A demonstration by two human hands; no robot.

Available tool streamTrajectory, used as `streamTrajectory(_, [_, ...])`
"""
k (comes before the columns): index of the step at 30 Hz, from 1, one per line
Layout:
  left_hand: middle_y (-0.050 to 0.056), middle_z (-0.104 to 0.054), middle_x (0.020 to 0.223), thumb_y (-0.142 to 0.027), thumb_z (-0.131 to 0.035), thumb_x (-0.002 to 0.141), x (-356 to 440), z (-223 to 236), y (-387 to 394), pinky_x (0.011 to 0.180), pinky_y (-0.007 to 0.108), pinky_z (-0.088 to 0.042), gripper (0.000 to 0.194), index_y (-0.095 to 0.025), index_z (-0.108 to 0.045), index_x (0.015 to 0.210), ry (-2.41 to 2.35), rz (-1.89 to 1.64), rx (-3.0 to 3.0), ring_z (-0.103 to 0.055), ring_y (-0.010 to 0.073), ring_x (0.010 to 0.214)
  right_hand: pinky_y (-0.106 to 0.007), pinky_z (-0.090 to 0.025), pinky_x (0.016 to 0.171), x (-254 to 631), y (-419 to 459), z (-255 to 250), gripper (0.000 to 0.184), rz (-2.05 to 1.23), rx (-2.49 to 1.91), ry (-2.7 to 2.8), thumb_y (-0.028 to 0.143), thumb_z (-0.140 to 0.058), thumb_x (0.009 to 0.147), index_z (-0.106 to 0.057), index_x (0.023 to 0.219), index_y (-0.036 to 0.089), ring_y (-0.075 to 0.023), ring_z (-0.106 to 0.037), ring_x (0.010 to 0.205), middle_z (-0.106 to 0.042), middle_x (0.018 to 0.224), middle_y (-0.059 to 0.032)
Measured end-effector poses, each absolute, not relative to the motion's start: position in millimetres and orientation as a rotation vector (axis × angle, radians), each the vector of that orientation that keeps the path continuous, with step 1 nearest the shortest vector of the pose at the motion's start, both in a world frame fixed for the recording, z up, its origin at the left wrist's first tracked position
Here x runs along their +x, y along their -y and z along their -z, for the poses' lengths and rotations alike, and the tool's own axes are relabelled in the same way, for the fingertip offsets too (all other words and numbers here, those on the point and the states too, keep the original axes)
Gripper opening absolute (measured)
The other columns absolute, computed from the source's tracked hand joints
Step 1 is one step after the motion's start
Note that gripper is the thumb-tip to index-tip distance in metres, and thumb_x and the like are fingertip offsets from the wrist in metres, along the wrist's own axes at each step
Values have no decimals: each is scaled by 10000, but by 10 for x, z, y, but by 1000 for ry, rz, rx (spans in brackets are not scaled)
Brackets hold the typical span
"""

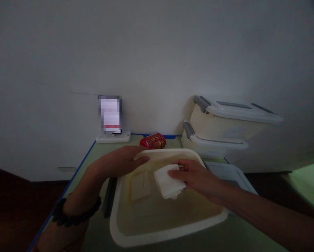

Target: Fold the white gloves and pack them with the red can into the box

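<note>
A white plastic tub (136, 239) sits in front of me on a green table. My left hand (120, 161) rests on the tub's far left rim, fingers stretched out flat. My right hand (196, 176) is inside the tub, fingers closed on a folded white cloth (167, 183) held above the tub floor. A second pale folded piece (140, 185) lies on the tub floor to the left of the cloth. A dark bead bracelet (75, 215) is on my left wrist.
A red can (153, 141) lies on its side behind the tub. Two stacked lidded bins (220, 127) stand at the back right, with a loose lid (229, 173) beside the tub. A small stand with a card (111, 120) sits against the wall. The blue table edge (75, 173) runs left.
</note>
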State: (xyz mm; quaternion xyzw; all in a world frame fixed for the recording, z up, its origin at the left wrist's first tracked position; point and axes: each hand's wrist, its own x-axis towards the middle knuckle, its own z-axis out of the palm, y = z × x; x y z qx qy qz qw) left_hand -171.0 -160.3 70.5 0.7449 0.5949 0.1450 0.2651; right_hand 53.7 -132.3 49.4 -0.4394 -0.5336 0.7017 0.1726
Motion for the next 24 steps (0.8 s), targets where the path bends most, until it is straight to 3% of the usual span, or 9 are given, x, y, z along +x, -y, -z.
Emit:
streamTrajectory(5, [77, -664, 991, -435, -323, 857, -1730, -641, 1550, 800, 339, -391, 388, -206, -622, 952, -1571, -444, 2022, -590, 249, 902, -198, -457, 515, 475, 1267, -352, 254, -2002, -1369, 1587, 183, -596, 713, -617, 966, 182, -104, -608, 636, -668, 839, -35])
streamTrajectory(10, [94, -655, 1014, -393, -334, 859, -1723, -617, 1515, 819, 352, -384, 372, -185, -613, 988, -1544, -454, 2018, -580, 254, 923, -221, -478, 551, 405, 1231, -304, 247, -1955, -1505, 1597, 152, -578, 710, -602, 955, 164, -118, -615, 660, -664, 836, -46])
streamTrajectory(18, [72, -661, 988, -390, -324, 861, -1716, -613, 1513, 824, 343, -380, 363, -203, -623, 948, -1524, -444, 2042, -580, 243, 903, -266, -489, 638, 243, 1234, -137, 257, -1687, -1567, 1868, 120, -519, 728, -587, 976, 139, -182, -621, 840, -655, 984, -93])
streamTrajectory(24, [67, -659, 991, -395, -320, 860, -1713, -598, 1516, 811, 324, -389, 358, -207, -606, 966, -1547, -442, 2061, -581, 239, 907, -278, -471, 678, 260, 1140, -78, 275, -1272, -1487, 2389, 150, -500, 747, -592, 1003, 108, -185, -622, 821, -659, 971, -108])
